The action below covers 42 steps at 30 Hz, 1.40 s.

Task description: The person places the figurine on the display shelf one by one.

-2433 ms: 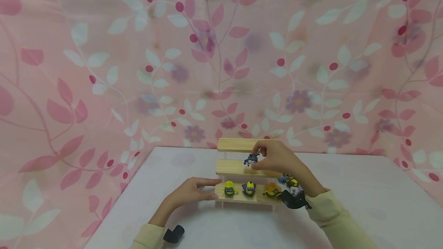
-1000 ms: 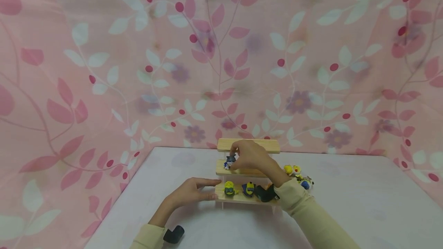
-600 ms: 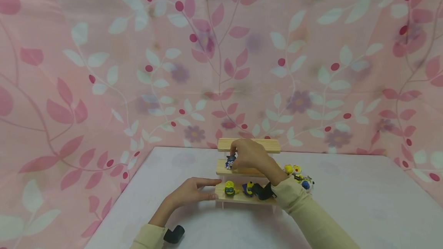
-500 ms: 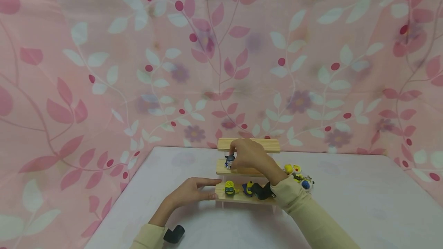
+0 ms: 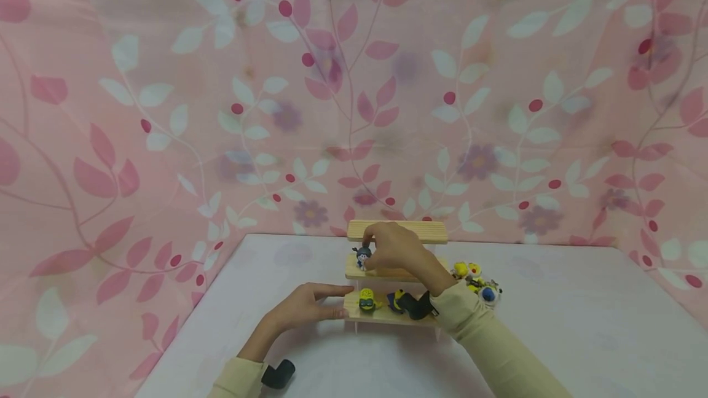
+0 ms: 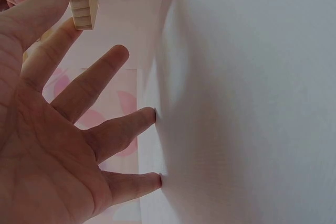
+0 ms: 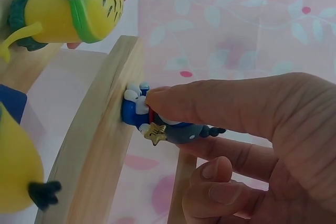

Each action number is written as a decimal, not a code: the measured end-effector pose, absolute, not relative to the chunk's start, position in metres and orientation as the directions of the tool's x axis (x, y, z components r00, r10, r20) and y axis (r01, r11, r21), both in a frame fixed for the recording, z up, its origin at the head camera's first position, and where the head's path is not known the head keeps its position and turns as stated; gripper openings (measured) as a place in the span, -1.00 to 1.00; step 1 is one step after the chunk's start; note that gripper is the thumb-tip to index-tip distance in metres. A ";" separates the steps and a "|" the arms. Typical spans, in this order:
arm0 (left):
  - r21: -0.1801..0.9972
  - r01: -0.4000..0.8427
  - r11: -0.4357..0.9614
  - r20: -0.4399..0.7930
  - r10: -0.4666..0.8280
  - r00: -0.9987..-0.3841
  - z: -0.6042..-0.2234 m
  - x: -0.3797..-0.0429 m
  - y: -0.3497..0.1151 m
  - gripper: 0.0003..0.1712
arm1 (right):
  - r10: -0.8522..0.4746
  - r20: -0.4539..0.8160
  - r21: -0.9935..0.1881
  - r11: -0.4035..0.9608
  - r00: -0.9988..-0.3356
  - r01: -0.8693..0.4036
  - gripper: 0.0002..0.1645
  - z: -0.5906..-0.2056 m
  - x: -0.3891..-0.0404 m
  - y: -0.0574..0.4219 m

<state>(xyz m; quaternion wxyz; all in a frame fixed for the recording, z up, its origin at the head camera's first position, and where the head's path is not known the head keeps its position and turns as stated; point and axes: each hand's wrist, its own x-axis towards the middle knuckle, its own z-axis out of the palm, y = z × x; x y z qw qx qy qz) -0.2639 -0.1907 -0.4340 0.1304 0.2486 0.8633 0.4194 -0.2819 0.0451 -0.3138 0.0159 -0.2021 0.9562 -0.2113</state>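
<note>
My right hand (image 5: 399, 250) pinches a small toy figurine (image 5: 362, 257) between thumb and finger. In the right wrist view, that figurine (image 7: 165, 124) has a blue body, white parts, a gold star and a dark grey top, and its base meets the board. It stands at the left end of the middle shelf (image 5: 356, 274) of a three-step wooden rack. My left hand (image 5: 306, 310) touches the left end of the lowest shelf (image 5: 387, 318) with thumb and index finger. The left wrist view shows the left hand's fingers (image 6: 86, 85) straight and spread, two tips reaching the table.
On the lowest shelf stand a yellow figurine with green goggles (image 5: 366, 301) and another yellow one with blue (image 5: 396, 301), partly behind the black wrist camera (image 5: 417, 306). Several loose figurines (image 5: 475, 281) lie right of the rack. The top shelf (image 5: 398, 231) rises behind.
My right hand has carried the figurine leftward along the middle shelf to its left end, and the figurine has turned slightly. The left hand has stayed at the lowest shelf.
</note>
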 end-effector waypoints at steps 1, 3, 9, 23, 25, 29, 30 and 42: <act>0.788 0.321 0.525 -0.016 0.539 -0.842 -0.434 -0.264 -0.190 -0.43 | -0.394 0.056 -0.410 0.829 -0.918 -0.381 -0.60 -0.314 -0.282 0.045; 0.787 0.324 0.526 -0.013 0.539 -0.842 -0.433 -0.264 -0.190 -0.43 | -0.396 0.059 -0.411 0.827 -0.916 -0.384 -0.58 -0.314 -0.281 0.045; 0.786 0.326 0.525 -0.010 0.540 -0.842 -0.434 -0.264 -0.191 -0.43 | -0.398 0.072 -0.418 0.820 -0.914 -0.390 -0.55 -0.313 -0.279 0.051; 0.788 0.323 0.524 -0.010 0.536 -0.844 -0.435 -0.264 -0.193 -0.45 | -0.488 0.131 -0.501 0.719 -0.863 -0.482 -0.70 -0.316 -0.278 0.095; 0.788 0.318 0.527 -0.013 0.532 -0.847 -0.434 -0.263 -0.194 -0.45 | -0.495 0.140 -0.507 0.708 -0.857 -0.491 -0.73 -0.316 -0.278 0.102; 0.782 0.325 0.531 -0.008 0.531 -0.847 -0.434 -0.263 -0.194 -0.44 | -0.513 0.168 -0.501 0.691 -0.842 -0.521 -0.76 -0.316 -0.277 0.115; 0.781 0.328 0.531 -0.006 0.532 -0.847 -0.434 -0.264 -0.193 -0.44 | -0.518 0.176 -0.501 0.684 -0.837 -0.529 -0.77 -0.316 -0.276 0.118; 0.783 0.338 0.523 0.005 0.538 -0.843 -0.437 -0.265 -0.191 -0.44 | -0.516 0.231 -0.458 0.691 -0.825 -0.560 -0.83 -0.315 -0.260 0.144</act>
